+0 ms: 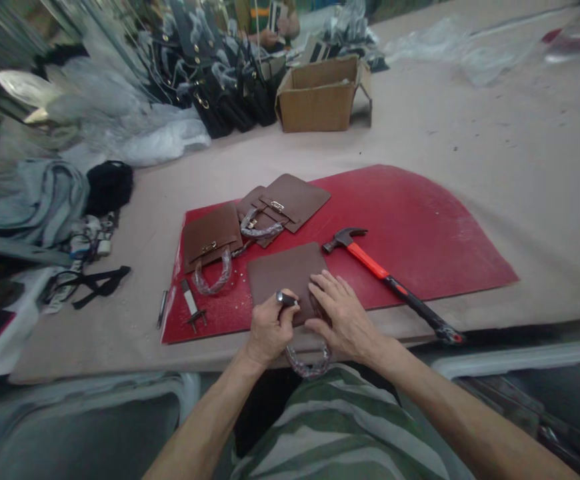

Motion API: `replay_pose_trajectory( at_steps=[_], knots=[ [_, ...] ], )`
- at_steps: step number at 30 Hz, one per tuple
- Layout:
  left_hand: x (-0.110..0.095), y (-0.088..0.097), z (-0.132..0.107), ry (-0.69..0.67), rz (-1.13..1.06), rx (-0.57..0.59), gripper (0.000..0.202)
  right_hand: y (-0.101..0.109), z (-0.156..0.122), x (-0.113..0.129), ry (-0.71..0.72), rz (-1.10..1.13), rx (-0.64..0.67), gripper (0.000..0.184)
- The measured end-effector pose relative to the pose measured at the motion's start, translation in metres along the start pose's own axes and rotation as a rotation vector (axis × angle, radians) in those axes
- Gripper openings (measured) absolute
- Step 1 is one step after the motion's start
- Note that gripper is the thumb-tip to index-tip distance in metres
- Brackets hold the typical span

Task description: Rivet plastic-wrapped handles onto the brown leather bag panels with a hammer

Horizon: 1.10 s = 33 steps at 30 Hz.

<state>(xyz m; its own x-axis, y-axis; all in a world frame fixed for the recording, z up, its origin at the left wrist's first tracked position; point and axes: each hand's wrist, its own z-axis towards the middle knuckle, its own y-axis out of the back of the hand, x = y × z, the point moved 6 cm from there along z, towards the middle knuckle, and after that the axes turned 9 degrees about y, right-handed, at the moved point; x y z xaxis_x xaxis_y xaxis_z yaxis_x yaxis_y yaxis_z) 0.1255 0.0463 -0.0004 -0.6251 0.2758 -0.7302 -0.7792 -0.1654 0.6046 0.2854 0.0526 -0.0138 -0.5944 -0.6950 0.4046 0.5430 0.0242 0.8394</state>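
Note:
A brown leather bag panel (283,275) lies on the near edge of a red mat (420,233), its wrapped handle (309,363) hanging over the table edge. My left hand (269,331) is closed around a small metal punch (287,299) held upright on the panel. My right hand (337,311) lies flat on the panel beside it, fingers spread. A hammer (385,277) with an orange and black handle rests on the mat just to the right of my right hand.
Two more brown panels (210,239) (290,200) with wrapped handles lie further back on the mat. A small metal tool (191,305) sits at the mat's left edge. A cardboard box (323,97), black bags (220,87), plastic wrap and a person's hands are at the far side.

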Motion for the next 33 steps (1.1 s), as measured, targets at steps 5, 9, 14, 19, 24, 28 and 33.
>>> replay_pose_trajectory(
  at_steps=[5, 9, 14, 19, 24, 28, 33],
  knots=[
    [-0.002, -0.001, 0.001, -0.036, -0.015, 0.032, 0.01, 0.054, -0.016, -0.042, -0.165, -0.128, -0.181, 0.044],
    [-0.001, -0.002, 0.001, -0.038, -0.031, 0.032, 0.011, 0.083, -0.03, -0.079, -0.448, -0.326, 0.034, 0.031],
    [0.002, -0.007, 0.001, -0.007, -0.033, 0.058, 0.011, 0.082, -0.037, -0.099, -0.853, 0.217, 0.12, 0.012],
    [0.001, -0.009, 0.001, -0.046, -0.015, 0.037, 0.012, 0.072, -0.016, -0.079, -0.864, 0.588, 0.227, 0.011],
    [0.003, -0.011, 0.0, -0.053, -0.013, 0.017, 0.013, 0.113, 0.001, -0.029, -0.693, 0.52, 0.011, 0.037],
    [0.006, -0.013, 0.0, -0.033, -0.03, 0.031, 0.014, 0.166, 0.011, 0.03, -0.21, 0.035, -0.199, 0.034],
    [0.006, -0.013, 0.001, -0.019, -0.014, 0.028, 0.014, 0.164, 0.013, 0.068, 0.159, -0.362, 0.007, 0.029]
  ],
)
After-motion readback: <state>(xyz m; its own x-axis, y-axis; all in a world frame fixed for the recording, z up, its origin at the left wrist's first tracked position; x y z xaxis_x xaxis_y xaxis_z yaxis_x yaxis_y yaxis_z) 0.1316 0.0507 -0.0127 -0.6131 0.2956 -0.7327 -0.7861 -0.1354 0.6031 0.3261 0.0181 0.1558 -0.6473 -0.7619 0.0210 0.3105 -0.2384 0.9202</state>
